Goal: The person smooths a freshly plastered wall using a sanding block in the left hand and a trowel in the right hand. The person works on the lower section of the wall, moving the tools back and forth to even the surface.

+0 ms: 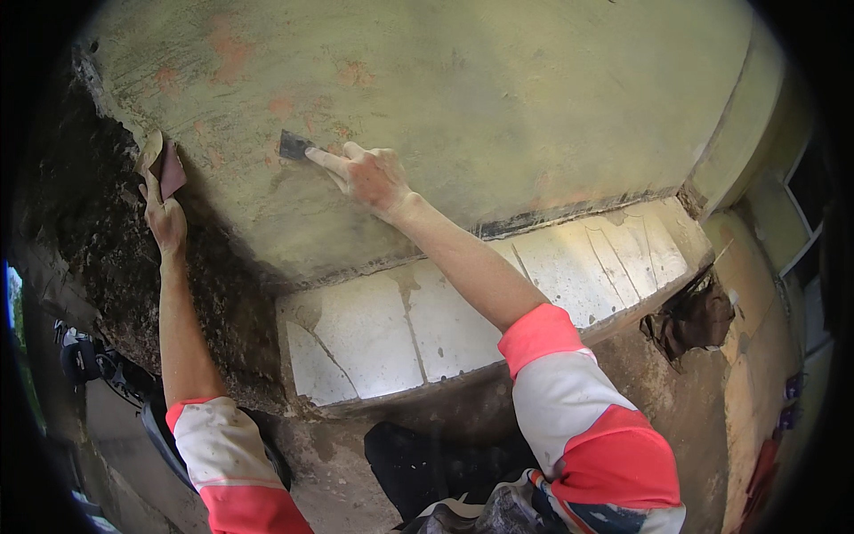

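A greenish plastered wall (534, 107) with orange-pink worn patches fills the space before me. My right hand (369, 178) is closed round a small putty knife (294, 145). Its dark flat blade points left and lies at the wall surface beside the patches; the handle is hidden in my fist. Farther left, my left hand (166, 222) pinches a folded piece of sandpaper (173, 171), tan on one side and pinkish on the other. That hand is at the wall's left edge, next to a dark, rough broken surface (89, 196).
Below the wall runs a ledge of cracked white tiles (365, 334) with dirty joints. A crumpled brown thing (698, 316) sits at a broken hollow by its right end. Part of a bicycle or motorbike (84, 356) shows at the lower left.
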`<state>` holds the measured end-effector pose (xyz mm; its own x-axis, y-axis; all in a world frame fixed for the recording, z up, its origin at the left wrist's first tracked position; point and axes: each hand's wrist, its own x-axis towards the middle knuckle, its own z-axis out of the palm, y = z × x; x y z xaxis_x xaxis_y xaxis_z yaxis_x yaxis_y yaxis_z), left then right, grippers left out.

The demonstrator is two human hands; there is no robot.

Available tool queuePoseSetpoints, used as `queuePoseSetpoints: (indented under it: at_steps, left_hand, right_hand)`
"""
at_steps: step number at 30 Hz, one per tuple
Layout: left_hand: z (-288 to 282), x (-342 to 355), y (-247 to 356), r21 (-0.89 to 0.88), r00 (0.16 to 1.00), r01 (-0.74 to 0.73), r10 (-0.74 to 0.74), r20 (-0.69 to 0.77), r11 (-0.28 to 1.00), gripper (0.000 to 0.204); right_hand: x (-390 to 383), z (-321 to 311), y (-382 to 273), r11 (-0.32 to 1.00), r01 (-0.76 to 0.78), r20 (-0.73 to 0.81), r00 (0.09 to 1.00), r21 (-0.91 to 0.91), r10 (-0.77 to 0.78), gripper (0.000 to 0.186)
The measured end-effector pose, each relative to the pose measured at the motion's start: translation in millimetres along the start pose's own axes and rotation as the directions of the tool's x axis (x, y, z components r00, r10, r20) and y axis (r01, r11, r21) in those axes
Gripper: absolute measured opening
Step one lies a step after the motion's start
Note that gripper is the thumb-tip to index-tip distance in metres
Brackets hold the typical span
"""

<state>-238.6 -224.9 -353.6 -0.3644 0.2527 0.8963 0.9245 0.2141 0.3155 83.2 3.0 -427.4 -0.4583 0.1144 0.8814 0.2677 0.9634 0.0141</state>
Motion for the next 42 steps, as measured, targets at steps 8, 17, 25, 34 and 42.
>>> queuePoseSetpoints:
  at_steps: [8, 17, 25, 34, 42]
  left_hand:
    - [-6, -5, -5, -0.007, 0.999, 0.034, -0.034, 0.007, 0.999, 0.072]
    - [-11, -8, 17, -0.011, 0.993, -0.111, 0.111, -0.033, 0.994, 0.08]
    - [-4, -9, 14, -0.035, 0.987, -0.147, 0.144, -0.065, 0.989, 0.078]
    - [-7, -7, 16, -0.036, 0.985, -0.162, 0.159, -0.062, 0.986, 0.082]
    - [0, -7, 15, -0.062, 0.983, -0.172, 0.167, -0.079, 0.983, 0.084]
  right_hand:
    - [-34, -33, 41, 0.993, -0.113, -0.037, 0.993, -0.028, 0.112, 0.038]
    - [-87, -44, 69, 0.977, -0.213, -0.125, 0.969, 0.02, 0.214, 0.036]
    - [47, -62, 16, 0.958, -0.255, -0.171, 0.946, 0.132, 0.275, 0.035]
    - [6, -62, 41, 0.945, -0.283, -0.246, 0.916, 0.163, 0.316, 0.035]
    - [-18, -75, 50, 0.945, -0.314, -0.24, 0.915, 0.088, 0.326, 0.034]
